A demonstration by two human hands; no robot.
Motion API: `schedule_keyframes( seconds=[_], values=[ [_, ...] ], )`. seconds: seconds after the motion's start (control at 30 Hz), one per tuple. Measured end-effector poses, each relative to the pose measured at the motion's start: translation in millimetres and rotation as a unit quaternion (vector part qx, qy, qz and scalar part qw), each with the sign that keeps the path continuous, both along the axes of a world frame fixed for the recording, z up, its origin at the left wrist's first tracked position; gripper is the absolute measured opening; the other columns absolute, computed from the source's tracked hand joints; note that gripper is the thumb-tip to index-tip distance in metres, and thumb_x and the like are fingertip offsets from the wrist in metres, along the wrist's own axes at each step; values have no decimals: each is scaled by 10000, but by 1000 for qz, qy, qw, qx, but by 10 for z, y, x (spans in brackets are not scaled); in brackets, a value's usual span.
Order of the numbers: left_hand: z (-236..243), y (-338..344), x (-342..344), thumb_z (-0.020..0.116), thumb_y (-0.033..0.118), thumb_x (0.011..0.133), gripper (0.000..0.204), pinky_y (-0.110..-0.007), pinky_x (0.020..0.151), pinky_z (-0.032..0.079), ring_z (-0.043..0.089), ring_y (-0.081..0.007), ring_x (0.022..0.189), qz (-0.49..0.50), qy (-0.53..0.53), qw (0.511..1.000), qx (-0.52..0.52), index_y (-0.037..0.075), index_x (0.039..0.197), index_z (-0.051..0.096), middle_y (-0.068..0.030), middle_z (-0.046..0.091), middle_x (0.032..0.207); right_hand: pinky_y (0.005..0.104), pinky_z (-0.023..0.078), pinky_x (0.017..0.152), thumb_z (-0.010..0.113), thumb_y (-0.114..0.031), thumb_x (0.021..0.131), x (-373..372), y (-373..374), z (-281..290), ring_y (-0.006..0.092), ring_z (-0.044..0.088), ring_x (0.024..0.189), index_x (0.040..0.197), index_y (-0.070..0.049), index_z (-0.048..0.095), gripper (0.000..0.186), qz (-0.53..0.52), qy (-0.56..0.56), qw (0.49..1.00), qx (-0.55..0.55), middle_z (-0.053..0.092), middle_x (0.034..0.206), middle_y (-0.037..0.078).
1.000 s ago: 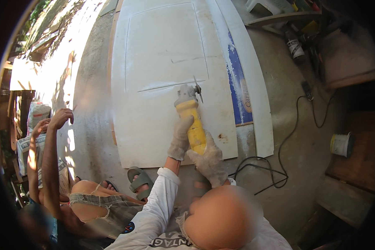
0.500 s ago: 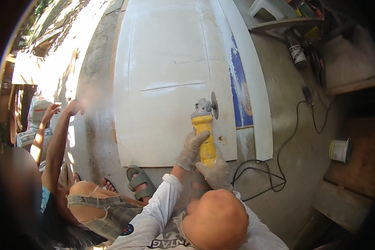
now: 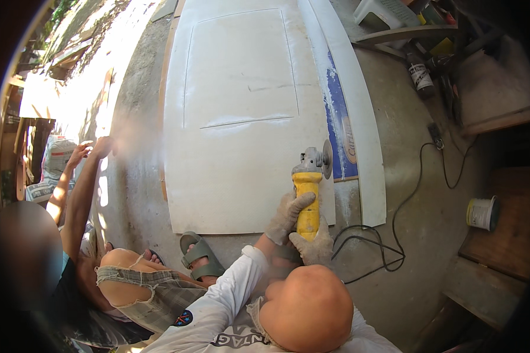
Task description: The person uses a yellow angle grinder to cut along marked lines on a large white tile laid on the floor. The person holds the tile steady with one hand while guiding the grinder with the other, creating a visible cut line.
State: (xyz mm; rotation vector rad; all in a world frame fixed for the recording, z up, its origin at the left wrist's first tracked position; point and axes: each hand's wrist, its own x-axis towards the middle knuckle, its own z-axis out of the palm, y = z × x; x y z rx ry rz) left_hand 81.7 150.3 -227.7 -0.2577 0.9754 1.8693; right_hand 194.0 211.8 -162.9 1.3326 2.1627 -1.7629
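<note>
My left hand (image 3: 290, 215), in a dusty glove, grips the body of a yellow angle grinder (image 3: 307, 199), with my thumb across it. My right hand (image 3: 313, 247), also gloved, holds the grinder's rear end. The grinder's grey head carries an upright disc (image 3: 327, 159) over the right edge of a large white panel (image 3: 229, 170); whether it touches anything I cannot tell. The panel bears a scored rectangular outline with white dust along its lines. Beside it lie a blue printed board (image 3: 341, 147) and a long white strip (image 3: 368, 170).
Another person's arms (image 3: 82, 194) reach up at my left, near stacked sacks (image 3: 58, 162). A black cord (image 3: 403, 217) loops on the concrete floor at my right, with a bucket (image 3: 482, 213) beyond. Dark bottle (image 3: 420, 75), wooden shelving (image 3: 494, 112) and clutter stand at the back right.
My hands have moved the grinder rightward and back toward me, from near the scored line to the panel's right edge. The other person's hands have risen slightly and their head has shifted into view.
</note>
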Motion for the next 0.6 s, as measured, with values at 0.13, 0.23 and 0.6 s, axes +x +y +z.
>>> schedule_keyframes(
  seconds=[0.13, 0.23, 0.6],
  values=[
    [-47, 17, -19, 805, 377, 964, 542, -354, 783, 607, 703, -176, 892, 5, -7, 1000, 21, 35, 1325, 588, -59, 679, 1062, 418, 611, 878, 859, -121, 782, -33, 36, 24, 281, 754, 1000, 1467, -4, 533, 768, -10, 16, 999, -36, 747, 1131, 166],
    [-55, 28, -30, 798, 383, 969, 558, -349, 793, 608, 708, -174, 913, 6, -7, 1000, 24, 29, 1345, 587, -62, 686, 1086, 408, 611, 925, 873, -98, 763, -36, 66, 61, 269, 742, 1064, 1533, -24, 512, 854, -35, 7, 996, -86, 735, 1186, 159],
    [-56, 20, 78, 794, 414, 973, 594, -357, 814, 611, 710, -184, 918, -15, -2, 999, 33, 16, 1358, 579, -78, 697, 1092, 458, 605, 879, 808, -161, 818, 91, 13, 32, 322, 760, 978, 1479, 31, 517, 747, -1, 43, 999, 8, 760, 1091, 216]
  ],
)
